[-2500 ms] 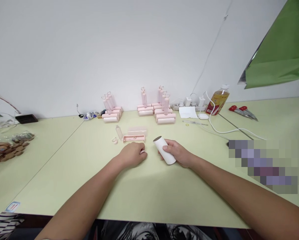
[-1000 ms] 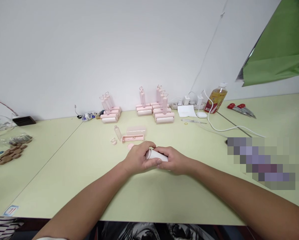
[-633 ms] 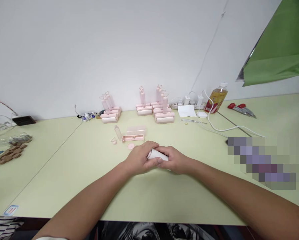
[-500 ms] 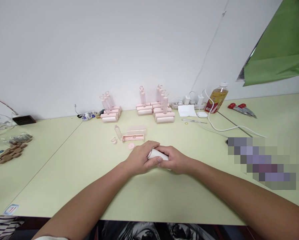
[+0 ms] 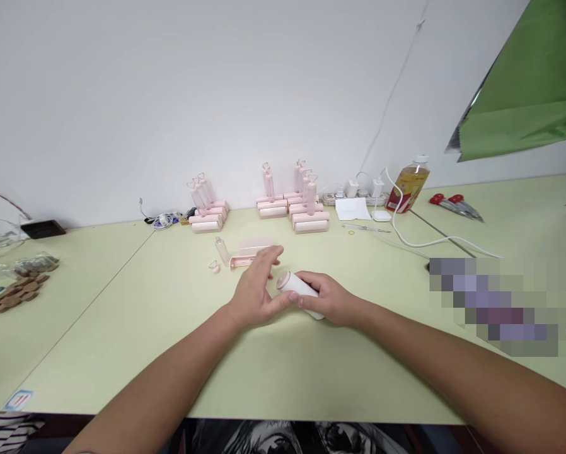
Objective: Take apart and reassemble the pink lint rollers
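A white cylinder with a pinkish end lies tilted in my right hand, whose fingers wrap its right part. My left hand is open at the cylinder's left end, fingers spread and thumb tip close to its side; whether the thumb touches cannot be told. Beyond my left hand are a pink open tray, partly hidden by the fingers, and a translucent cover. Left of them stand a small clear tube and a pink cap with a loop.
Pink boxes with clear tubes stand by the wall, one group at left, others at centre. Further right are a power strip, white paper, a drink bottle and red-ended tools. Brown pieces lie far left.
My left hand has opened and come off the white cylinder, its fingers lifting up and left, so the pinkish end now shows. My right hand keeps its hold.
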Tool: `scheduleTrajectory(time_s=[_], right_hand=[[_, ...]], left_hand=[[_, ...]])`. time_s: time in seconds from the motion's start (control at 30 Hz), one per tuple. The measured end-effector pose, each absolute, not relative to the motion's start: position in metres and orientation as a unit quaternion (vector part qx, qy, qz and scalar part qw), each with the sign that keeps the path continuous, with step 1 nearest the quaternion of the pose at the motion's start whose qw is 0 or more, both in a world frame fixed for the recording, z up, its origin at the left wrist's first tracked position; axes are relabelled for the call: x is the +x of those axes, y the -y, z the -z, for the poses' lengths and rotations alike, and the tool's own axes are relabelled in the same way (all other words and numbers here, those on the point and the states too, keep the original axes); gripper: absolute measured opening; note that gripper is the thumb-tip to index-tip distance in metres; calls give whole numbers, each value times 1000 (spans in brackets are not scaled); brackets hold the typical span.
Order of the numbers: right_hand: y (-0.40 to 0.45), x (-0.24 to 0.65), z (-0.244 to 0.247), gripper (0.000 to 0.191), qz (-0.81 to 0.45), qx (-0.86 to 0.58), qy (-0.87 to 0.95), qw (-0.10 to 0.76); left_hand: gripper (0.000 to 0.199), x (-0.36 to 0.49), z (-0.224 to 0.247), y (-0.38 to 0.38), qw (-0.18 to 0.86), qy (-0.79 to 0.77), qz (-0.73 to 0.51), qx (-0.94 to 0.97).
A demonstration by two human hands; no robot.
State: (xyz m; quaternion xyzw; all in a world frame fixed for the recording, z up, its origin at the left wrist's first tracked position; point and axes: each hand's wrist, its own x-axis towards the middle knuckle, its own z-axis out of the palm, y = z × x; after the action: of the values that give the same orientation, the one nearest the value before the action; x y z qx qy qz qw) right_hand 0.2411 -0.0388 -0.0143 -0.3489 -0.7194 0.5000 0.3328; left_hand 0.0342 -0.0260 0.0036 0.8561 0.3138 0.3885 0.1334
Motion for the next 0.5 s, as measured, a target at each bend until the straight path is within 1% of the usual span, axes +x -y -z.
scheduleTrajectory(time_s=[0.13, 0.23, 0.3, 0.37, 0.43, 0.5], right_hand=[[33, 241, 17, 40, -489, -377, 684, 388], [31, 241, 18, 42, -497, -387, 665, 401], [31, 241, 18, 42, -500, -382, 667, 399], [31, 241, 19, 41, -500, -374, 670, 401], [30, 241, 20, 39, -504, -369, 668, 404], [30, 240, 21, 38, -511, -368, 662, 406]], left_hand=[[78, 36, -2, 24, 65, -313, -451, 833], [80, 40, 1, 24, 62, -319, -484, 813], [76, 42, 3, 25, 74, -322, -506, 797], [65, 43, 2, 26, 123, -328, -476, 806], [46, 43, 1, 27, 181, -320, -398, 840], [34, 43, -1, 28, 201, -307, -344, 864]])
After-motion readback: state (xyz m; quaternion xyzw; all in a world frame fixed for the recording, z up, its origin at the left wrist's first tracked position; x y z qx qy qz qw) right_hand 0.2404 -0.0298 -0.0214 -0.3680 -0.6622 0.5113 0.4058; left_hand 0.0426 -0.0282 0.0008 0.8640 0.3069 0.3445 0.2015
